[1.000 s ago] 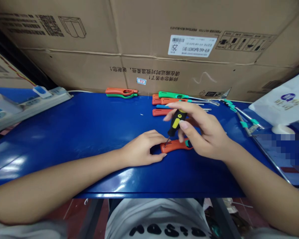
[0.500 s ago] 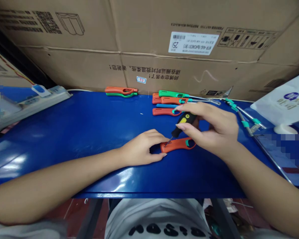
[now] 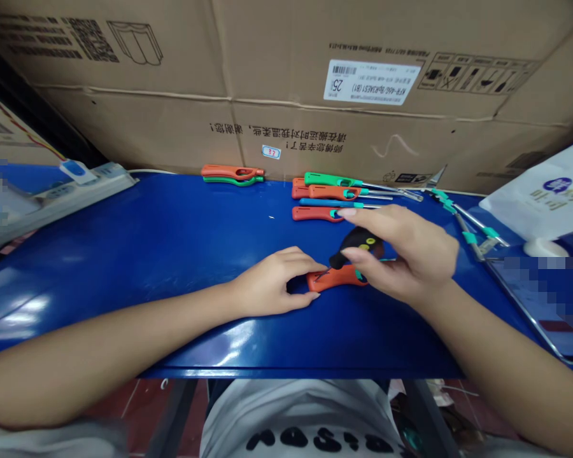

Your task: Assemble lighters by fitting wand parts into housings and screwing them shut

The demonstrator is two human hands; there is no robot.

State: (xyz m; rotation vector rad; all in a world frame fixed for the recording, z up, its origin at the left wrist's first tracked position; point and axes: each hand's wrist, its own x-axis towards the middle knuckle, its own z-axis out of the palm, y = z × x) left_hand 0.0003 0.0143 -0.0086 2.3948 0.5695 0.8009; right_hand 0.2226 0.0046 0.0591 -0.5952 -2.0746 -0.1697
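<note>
An orange lighter handle [image 3: 338,278] with a teal trigger lies flat on the blue table [image 3: 172,254]. Thumb and fingers of my left hand [image 3: 281,283] grip its left end from both sides. My right hand [image 3: 405,254] holds a black screwdriver [image 3: 356,247] with yellow marks on its grip. The thin shaft slants down to the left, and its tip meets the slot near the handle's left end. The handle's right end is partly covered by my right hand.
Several long-necked lighters [image 3: 325,184] lie behind my right hand. Two lighter casings [image 3: 232,175] rest against the cardboard box [image 3: 162,127]. Metal tubes with teal pieces [image 3: 477,222] and a white bag [image 3: 544,191] are at the right; a power strip [image 3: 100,184] is at the left.
The screwdriver's grip has tilted lower to the right, and my right hand has shifted slightly down, with the fingers looser around it. My left hand and the orange handle stay in place.
</note>
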